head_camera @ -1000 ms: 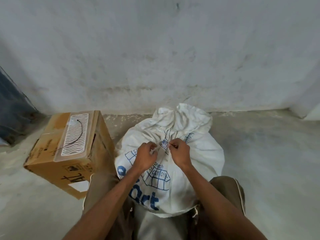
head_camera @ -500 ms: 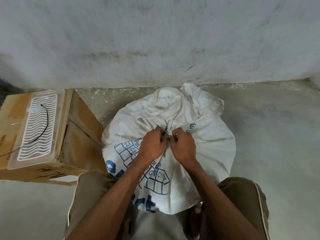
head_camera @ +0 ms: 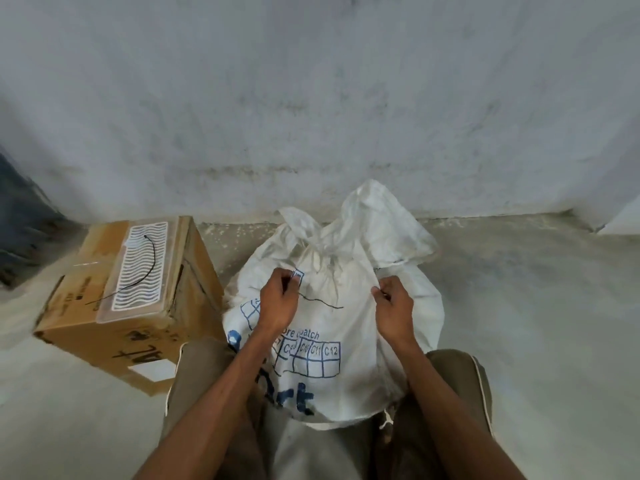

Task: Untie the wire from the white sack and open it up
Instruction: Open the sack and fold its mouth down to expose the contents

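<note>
The wall (head_camera: 311, 98) fills the upper frame; the floor (head_camera: 536, 323) lies below it. The white sack (head_camera: 349, 327) stands at lower centre, between the person's knees, with a cardboard box (head_camera: 138, 306) just beside it at left. The left hand (head_camera: 278, 303) is pinched closed on the wire (head_camera: 320, 301), which trails free across the sack front. The right hand (head_camera: 393, 306) is pinched closed on sack cloth, apparently. The sack is soft and pliable (likely light): grip the loose mouth folds at both sides.
</note>
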